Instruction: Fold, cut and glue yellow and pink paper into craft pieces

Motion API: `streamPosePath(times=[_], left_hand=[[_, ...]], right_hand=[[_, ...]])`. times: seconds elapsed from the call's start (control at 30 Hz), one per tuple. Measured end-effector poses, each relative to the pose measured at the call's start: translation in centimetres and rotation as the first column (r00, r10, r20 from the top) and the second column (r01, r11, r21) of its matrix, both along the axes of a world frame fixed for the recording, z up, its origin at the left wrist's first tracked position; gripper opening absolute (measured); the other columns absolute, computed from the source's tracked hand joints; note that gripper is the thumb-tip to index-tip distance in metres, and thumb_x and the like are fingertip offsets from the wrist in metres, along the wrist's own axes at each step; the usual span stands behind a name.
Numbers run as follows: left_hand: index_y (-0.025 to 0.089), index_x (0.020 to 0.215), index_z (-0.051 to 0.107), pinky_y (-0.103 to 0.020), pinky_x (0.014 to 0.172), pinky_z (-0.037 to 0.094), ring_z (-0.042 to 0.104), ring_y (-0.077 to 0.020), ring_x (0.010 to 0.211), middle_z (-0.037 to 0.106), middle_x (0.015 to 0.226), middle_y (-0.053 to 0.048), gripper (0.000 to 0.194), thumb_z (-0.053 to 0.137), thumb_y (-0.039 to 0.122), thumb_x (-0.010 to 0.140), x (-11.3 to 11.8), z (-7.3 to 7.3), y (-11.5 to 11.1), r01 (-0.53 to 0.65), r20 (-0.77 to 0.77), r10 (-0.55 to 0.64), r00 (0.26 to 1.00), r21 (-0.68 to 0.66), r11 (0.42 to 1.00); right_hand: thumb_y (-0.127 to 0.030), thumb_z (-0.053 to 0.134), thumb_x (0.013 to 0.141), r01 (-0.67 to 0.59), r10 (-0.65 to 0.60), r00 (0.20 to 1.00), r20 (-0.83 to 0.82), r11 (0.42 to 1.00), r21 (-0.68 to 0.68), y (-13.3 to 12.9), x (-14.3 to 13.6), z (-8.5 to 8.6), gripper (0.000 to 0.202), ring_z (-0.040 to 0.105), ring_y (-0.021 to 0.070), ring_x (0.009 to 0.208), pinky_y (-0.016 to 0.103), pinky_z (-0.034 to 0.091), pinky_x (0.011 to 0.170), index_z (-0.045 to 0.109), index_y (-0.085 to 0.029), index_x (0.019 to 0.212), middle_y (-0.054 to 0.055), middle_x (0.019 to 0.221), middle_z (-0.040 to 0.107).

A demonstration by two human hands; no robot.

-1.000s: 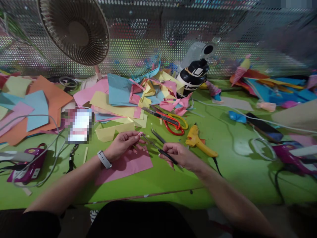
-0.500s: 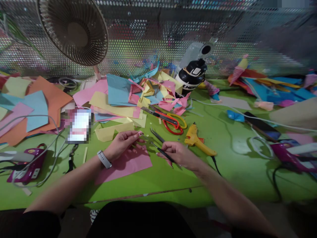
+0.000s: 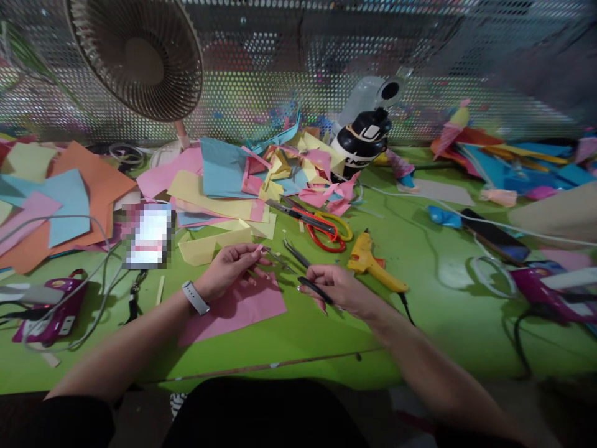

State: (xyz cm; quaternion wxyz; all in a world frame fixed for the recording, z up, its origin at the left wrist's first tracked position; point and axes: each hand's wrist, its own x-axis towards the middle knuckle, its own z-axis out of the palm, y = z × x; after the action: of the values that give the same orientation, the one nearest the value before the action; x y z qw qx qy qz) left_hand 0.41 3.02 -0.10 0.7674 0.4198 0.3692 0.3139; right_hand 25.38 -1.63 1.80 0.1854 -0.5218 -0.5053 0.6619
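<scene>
My left hand, with a watch on its wrist, pinches a tiny bit of pink paper. In my right hand is a slim tool with a dark handle; its thin metal tip reaches left to the pinched paper. Whether the tip touches the paper is too small to tell. Beneath my left hand a pink sheet lies flat on the green table. Curved tweezers rest just beyond my right hand.
Behind the hands lie scissors, a red cutter and a yellow glue gun. Further back are a paper pile, a bottle and a fan. A phone stands left; cables cross both sides.
The tool in my right hand has turned, its thin tip now nearer the paper in my left fingers. Both hands stay in nearly the same place.
</scene>
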Motion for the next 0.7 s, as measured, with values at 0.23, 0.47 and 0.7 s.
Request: streamPosePath(times=[0.23,0.47,0.7], left_hand=[[0.013,0.106,0.067,-0.015,0.052,0.055,0.071,-0.0098,0.066,0.075,0.094,-0.008,0.031,0.074,0.035,0.086,0.1,0.28,-0.18,0.015,-0.003,-0.015,1.0,-0.019,1.0],[0.013,0.107,0.069,-0.014,0.051,0.054,0.07,-0.0085,0.064,0.076,0.093,-0.007,0.039,0.078,0.04,0.08,0.05,0.28,-0.15,0.025,0.01,-0.025,1.0,-0.014,1.0],[0.013,0.11,0.068,-0.013,0.051,0.053,0.07,-0.0079,0.064,0.076,0.098,-0.008,0.043,0.077,0.044,0.081,-0.01,0.13,-0.13,0.027,-0.064,-0.026,0.998,0.021,0.999]], right_hand=[[-0.062,0.083,0.058,0.013,-0.013,1.0,-0.013,0.999,-0.029,-0.08,-0.44,0.58,0.054,0.048,0.0071,0.044,0.021,0.033,0.042,0.054,-0.018,0.07,-0.005,0.053,0.057],[-0.062,0.083,0.059,0.007,-0.008,1.0,-0.019,1.0,-0.017,-0.13,-0.43,0.32,0.053,0.049,0.0072,0.044,0.021,0.038,0.043,0.055,-0.018,0.071,-0.006,0.053,0.056],[-0.06,0.085,0.057,0.023,-0.023,1.0,-0.011,0.999,-0.027,-0.17,-0.53,0.47,0.054,0.049,0.0065,0.044,0.02,0.037,0.043,0.055,-0.018,0.07,-0.007,0.052,0.056]])
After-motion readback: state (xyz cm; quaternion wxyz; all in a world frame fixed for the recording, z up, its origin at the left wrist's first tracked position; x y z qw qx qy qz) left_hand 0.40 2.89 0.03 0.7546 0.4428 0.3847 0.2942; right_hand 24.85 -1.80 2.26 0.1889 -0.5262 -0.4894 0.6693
